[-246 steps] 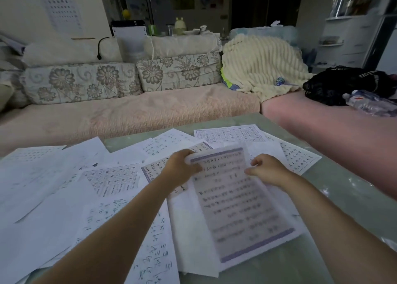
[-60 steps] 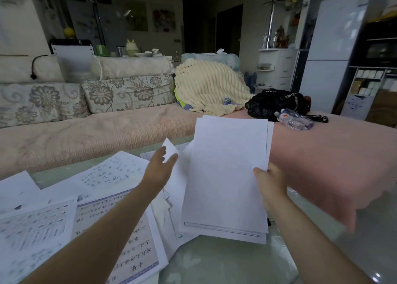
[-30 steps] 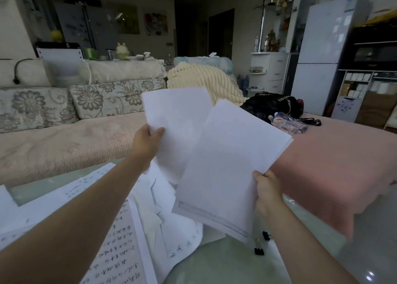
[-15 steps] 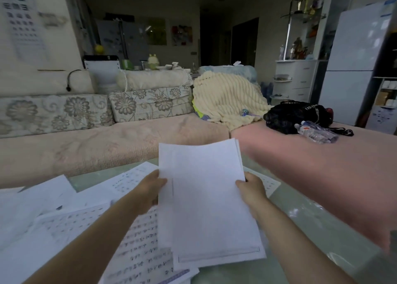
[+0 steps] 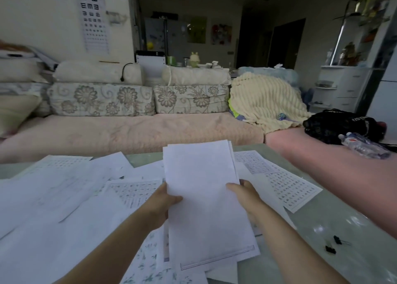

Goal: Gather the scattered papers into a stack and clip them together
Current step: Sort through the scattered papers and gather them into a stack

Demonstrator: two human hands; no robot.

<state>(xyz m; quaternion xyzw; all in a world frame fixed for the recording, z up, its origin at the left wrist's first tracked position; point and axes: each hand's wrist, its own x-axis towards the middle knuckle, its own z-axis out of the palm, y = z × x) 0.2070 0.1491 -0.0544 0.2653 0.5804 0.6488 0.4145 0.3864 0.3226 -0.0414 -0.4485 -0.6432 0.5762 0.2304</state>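
Observation:
A thin stack of white sheets (image 5: 206,200), blank side toward me, is held upright-tilted over the glass table (image 5: 335,225). My left hand (image 5: 159,202) grips its left edge with the thumb on the front. My right hand (image 5: 242,195) grips the right edge the same way. Several loose printed sheets (image 5: 287,187) lie scattered on the table to the left, below and right of the stack. Two small black binder clips (image 5: 332,246) lie on the glass at the right, apart from both hands.
A beige sofa (image 5: 133,131) with floral cushions runs along the table's far side. Its pink section (image 5: 335,174) borders the table on the right, carrying a black bag (image 5: 341,124) and a plastic bottle (image 5: 363,146). A cream blanket (image 5: 266,103) lies in the corner.
The two separately held sheets have been brought together into one stack held by both hands. The view has swung left, bringing more scattered sheets and the clips into sight.

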